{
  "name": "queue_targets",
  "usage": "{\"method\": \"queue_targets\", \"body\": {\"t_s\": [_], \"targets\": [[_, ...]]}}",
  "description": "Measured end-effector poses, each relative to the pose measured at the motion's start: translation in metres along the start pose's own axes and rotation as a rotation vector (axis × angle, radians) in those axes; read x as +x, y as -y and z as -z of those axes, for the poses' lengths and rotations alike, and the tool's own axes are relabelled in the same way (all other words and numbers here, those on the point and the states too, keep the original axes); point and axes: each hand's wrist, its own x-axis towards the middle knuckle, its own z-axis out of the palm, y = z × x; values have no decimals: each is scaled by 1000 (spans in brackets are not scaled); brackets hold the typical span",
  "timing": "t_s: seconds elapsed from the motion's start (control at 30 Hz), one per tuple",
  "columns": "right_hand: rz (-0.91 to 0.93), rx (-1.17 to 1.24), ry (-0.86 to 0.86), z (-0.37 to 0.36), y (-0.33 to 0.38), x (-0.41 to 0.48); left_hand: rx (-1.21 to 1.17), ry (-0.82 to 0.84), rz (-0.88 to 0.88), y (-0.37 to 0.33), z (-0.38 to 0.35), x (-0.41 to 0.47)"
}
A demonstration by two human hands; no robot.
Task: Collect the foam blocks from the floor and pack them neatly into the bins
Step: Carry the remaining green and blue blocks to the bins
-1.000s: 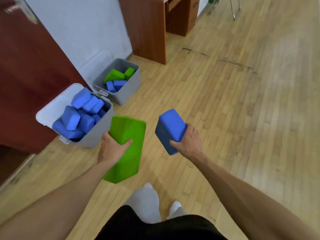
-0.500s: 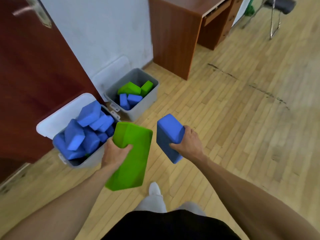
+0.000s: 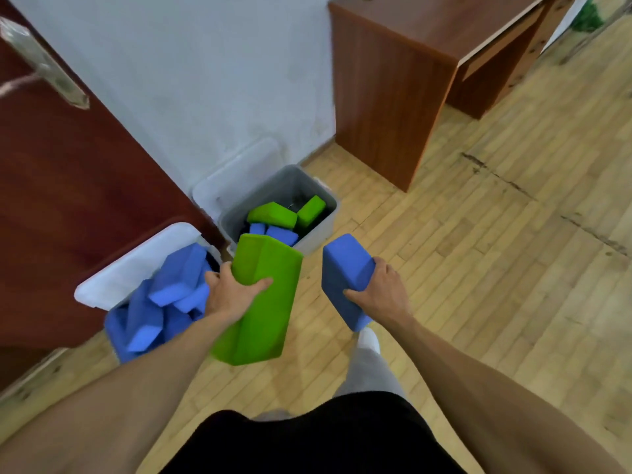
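Note:
My left hand [image 3: 232, 292] grips a large green foam block [image 3: 263, 313], held upright just right of the near grey bin [image 3: 116, 340]. That bin is heaped with blue foam blocks [image 3: 171, 295]. My right hand [image 3: 379, 292] holds a blue foam block [image 3: 345, 278] from its right side, above the floor. The far grey bin [image 3: 325, 220] stands ahead of both hands and holds green blocks [image 3: 273, 213] and a few blue ones [image 3: 280, 234].
A dark red door [image 3: 68, 200] with a metal handle [image 3: 44, 66] stands left of the bins. A white wall [image 3: 205, 80] lies behind them. A brown wooden desk [image 3: 410, 80] stands at the upper right. White bin lids [image 3: 239, 172] lean behind each bin. Wood flooring [image 3: 496, 251] spreads right.
I have walked closer to the bins, which now look larger and nearer. Both hands keep their blocks, the green one now overlapping the near bin's right edge.

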Motion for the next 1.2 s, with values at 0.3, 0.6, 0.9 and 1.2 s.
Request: {"method": "queue_targets", "body": {"t_s": [0.3, 0.6, 0.9, 1.2], "targets": [[164, -62, 78, 47, 73, 168, -135, -76, 150, -79, 26, 111], [109, -170, 106, -9, 158, 282, -357, 46, 388, -53, 29, 253], [-14, -204, 119, -67, 207, 392, -455, -3, 671, -17, 18, 378], [181, -305, 97, -193, 183, 520, -608, -102, 811, 31, -101, 485]]}}
